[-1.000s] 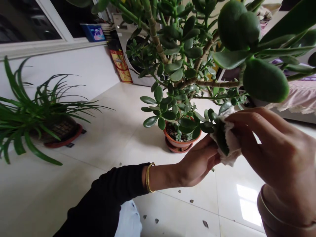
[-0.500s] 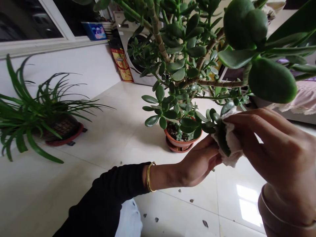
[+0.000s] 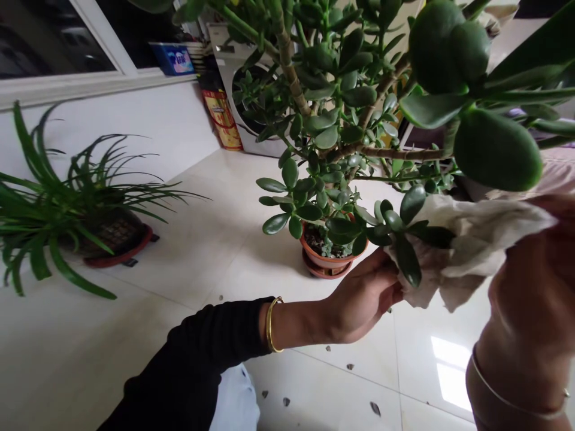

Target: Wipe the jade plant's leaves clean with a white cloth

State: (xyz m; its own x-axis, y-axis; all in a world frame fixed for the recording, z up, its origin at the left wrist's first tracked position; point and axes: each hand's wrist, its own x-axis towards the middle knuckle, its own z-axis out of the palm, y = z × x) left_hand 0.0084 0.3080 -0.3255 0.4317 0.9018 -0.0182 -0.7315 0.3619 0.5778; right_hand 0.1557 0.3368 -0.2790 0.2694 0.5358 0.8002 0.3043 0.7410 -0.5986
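Leaf (image 3: 407, 260) of jade plant (image 3: 287, 60) — lying against cloth (image 3: 476, 245), bunched over left hand (image 3: 363, 296), fingers curled beneath. Right hand (image 3: 525, 305) off to the right, apparently pinching the cloth's far edge; fingertips hard to see. Pot (image 3: 324, 254) below on tile floor (image 3: 179, 239). Recommended: steady support behind leaf, light tension on cloth, no pull on plant. Change from earlier view — right hand drawn back, cloth stretched out, leaf uncovered.

The cloth (image 3: 476, 239) looks off-white, the jade leaves (image 3: 408, 260) dark green, the pot (image 3: 330, 258) terracotta-orange.
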